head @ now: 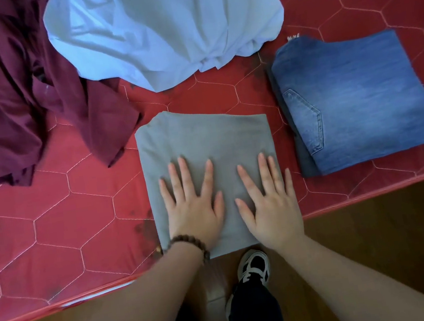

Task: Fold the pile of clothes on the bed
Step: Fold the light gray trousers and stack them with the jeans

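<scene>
**A:** While both palms are flat, where are we?

**B:** Left hand (191,204) and right hand (269,201), fingers spread, press the folded grey garment (202,139) at the bed (48,212) edge. Folded jeans (361,99) lie just right of it.

**A:** Left to do?

**B:** Maroon garment (10,88) and pale blue garment (158,28), both crumpled behind. Roughly halfway, I'd say.

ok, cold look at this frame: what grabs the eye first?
Both hands, left hand and right hand, pressed flat with spread fingers on a folded grey garment at the near edge of the red quilted mattress. Folded jeans lie to its right; a crumpled light blue garment and maroon garment wait behind.
</scene>
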